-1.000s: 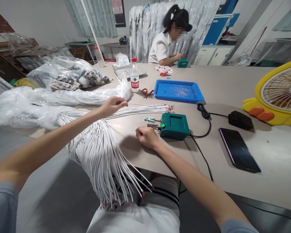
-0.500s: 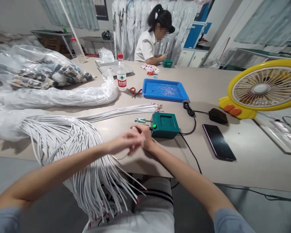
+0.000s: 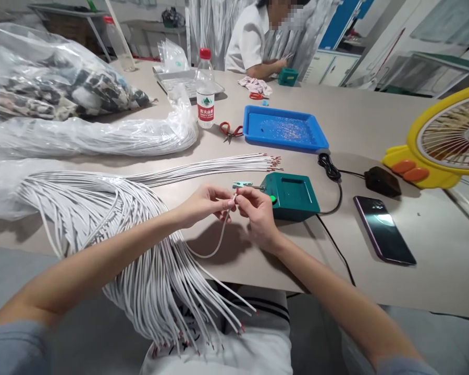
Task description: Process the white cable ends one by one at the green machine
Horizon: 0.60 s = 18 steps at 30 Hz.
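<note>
Between the fingertips of my left hand (image 3: pixel 208 206) is a single white cable (image 3: pixel 220 240), pinched near its reddish end. The cable loops down and back toward a large bundle of white cables (image 3: pixel 140 260), which spills over the table's front edge onto my lap. My right hand (image 3: pixel 260 216) meets the left at that cable end, thumb and finger closed on it. Just right of my right hand stands a green box (image 3: pixel 297 200) with a lit green button and a small metal clip (image 3: pixel 242 184) at its left side. Straight cables (image 3: pixel 211 169) lie behind my hands.
A blue tray (image 3: pixel 254 136) with small scraps, red-handled scissors (image 3: pixel 230 133) and a water bottle (image 3: pixel 205 99) stand farther back. To the right lie a phone (image 3: pixel 385 229), a black adapter (image 3: pixel 382 181) and a yellow fan (image 3: pixel 418 146). A co-worker (image 3: pixel 246 41) sits across the table.
My right hand has drawn back from the green box's front left side, and my left hand, blurred before, has come to meet it at the cable end. The view has tilted down and shifted left.
</note>
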{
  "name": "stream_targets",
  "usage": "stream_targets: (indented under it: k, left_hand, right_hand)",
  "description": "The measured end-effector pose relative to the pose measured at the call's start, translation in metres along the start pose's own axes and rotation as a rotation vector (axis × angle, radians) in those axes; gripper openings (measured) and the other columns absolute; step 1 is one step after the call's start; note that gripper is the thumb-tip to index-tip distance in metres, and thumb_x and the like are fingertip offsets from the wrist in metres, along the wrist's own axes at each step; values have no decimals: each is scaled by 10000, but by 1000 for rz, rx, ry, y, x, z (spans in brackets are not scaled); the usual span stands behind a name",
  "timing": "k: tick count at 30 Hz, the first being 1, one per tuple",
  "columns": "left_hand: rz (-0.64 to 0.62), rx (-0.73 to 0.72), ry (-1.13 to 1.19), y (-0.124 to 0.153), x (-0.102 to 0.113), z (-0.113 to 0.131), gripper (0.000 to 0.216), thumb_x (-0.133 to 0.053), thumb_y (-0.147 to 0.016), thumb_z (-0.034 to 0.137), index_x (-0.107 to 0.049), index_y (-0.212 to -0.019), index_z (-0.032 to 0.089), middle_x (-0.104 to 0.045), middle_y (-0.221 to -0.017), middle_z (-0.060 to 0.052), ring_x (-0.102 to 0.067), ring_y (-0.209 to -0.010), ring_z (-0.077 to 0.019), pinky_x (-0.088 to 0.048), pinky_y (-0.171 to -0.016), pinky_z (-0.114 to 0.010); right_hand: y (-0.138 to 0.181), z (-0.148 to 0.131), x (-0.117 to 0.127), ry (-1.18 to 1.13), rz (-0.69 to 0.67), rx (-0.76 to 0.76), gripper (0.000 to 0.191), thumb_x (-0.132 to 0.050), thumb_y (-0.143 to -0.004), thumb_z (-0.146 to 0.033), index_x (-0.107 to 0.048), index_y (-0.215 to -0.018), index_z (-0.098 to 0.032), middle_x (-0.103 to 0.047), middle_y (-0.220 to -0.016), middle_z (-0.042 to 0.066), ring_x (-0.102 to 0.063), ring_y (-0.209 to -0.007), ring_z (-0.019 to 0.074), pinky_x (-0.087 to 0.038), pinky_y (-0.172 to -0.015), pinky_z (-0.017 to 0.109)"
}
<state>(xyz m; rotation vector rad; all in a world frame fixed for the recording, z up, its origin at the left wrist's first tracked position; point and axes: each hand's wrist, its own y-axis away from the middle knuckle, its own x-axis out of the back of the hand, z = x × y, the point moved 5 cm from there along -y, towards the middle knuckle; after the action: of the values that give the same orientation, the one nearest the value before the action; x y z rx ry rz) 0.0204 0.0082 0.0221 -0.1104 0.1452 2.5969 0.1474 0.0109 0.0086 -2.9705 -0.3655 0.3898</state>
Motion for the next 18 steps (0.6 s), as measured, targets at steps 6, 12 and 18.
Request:
stream_targets:
  k: [6, 12, 18]
  left_hand:
    - [18, -1, -14, -1, 2, 1, 279, -748, -723, 352, -665, -711, 87, -623, -631, -18, -630, -528, -113, -452, -502, -199]
    - [14, 68, 69, -2, 3, -5, 263, -785, -677, 316, -645, -668, 93, -602, -568, 3, -622, -510, -116, -464, -496, -202]
    - [17, 149, 122, -1, 4, -8, 261, -804, -648, 289, -634, -646, 91, -596, -533, -1, -586, -484, -99, -473, -494, -203]
  right_hand:
    - [2, -6, 2, 151, 48, 103, 193, -679, -776, -289, -628, -937, -196, -565, -746, -14, -539, -633, 98, -462, -579, 241]
    - [4, -15, 5, 421, 26, 315, 252, -648, -811, -252, -609, -1059, -241, -537, -888, 15, -522, -669, 99, -448, -537, 228]
    - [6, -20, 3, 554, -23, 431, 250, -607, -840, -203, -617, -1085, -254, -540, -927, 27, -518, -661, 95, -430, -502, 220]
